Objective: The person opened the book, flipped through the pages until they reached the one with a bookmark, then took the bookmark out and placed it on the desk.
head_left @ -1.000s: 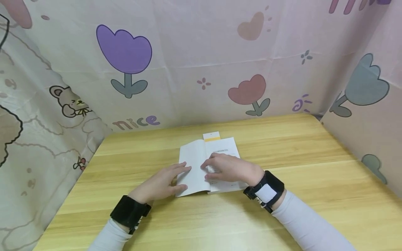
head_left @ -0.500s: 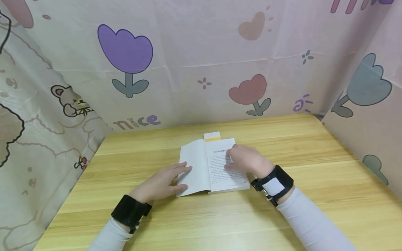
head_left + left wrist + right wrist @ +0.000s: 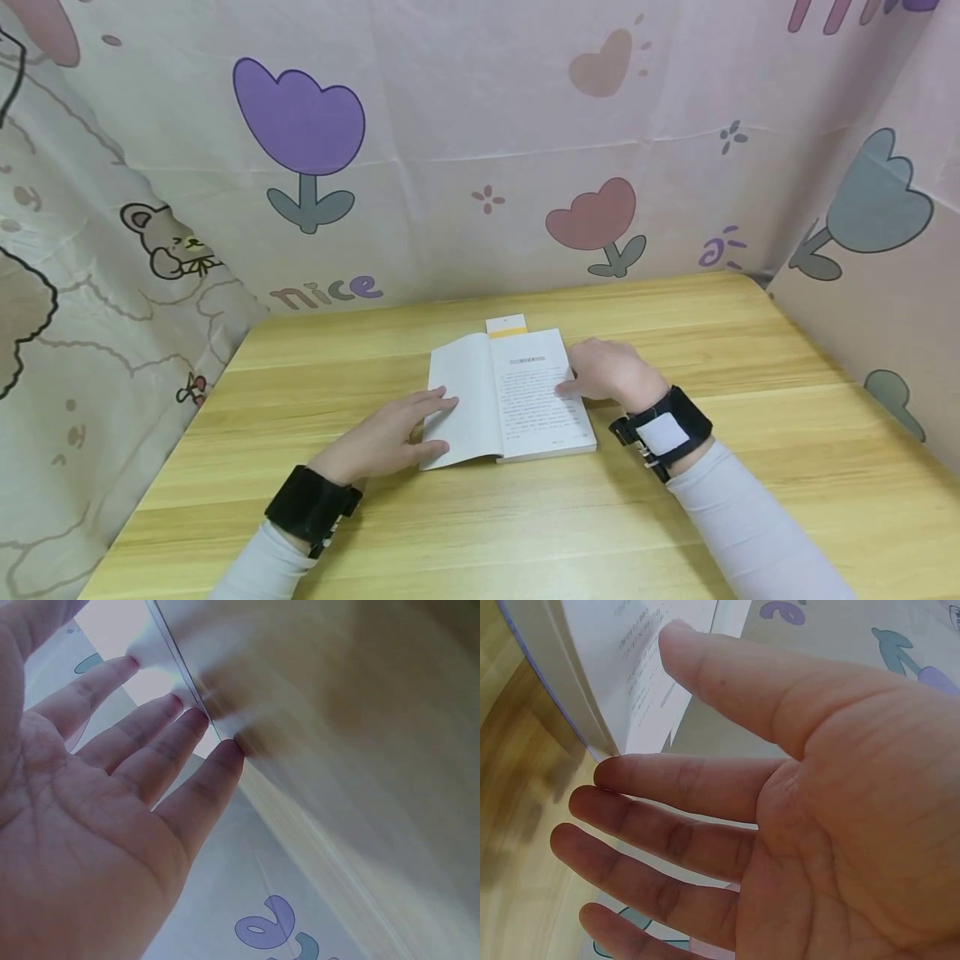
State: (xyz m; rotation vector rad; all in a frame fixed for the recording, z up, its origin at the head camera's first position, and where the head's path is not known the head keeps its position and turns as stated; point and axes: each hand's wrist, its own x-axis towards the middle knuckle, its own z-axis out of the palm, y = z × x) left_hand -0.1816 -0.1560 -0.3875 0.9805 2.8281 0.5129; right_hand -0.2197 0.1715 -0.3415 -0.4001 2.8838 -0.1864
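An open book (image 3: 536, 408) lies on the table, its left page (image 3: 461, 417) blank and its right page printed. My left hand (image 3: 382, 437) rests at the left page, fingers spread and nearly straight; the left wrist view has its fingertips (image 3: 232, 750) along the edge. At the book's right edge is my right hand (image 3: 611, 371), with the thumb (image 3: 679, 641) over the printed page and the index fingertip (image 3: 607, 771) at the outer edge. Its fingers stay long and apart in the right wrist view. From the top of the book sticks out a white card with a yellow stripe (image 3: 506, 325).
The wooden table (image 3: 480, 525) extends around the book on all sides. A patterned cloth (image 3: 450, 125) with flowers and hearts hangs behind it and at both sides. Each wrist wears a black band (image 3: 671, 429).
My right hand has slid rightward from the book's middle across the printed page to its outer edge, uncovering the text. The left hand stays in place.
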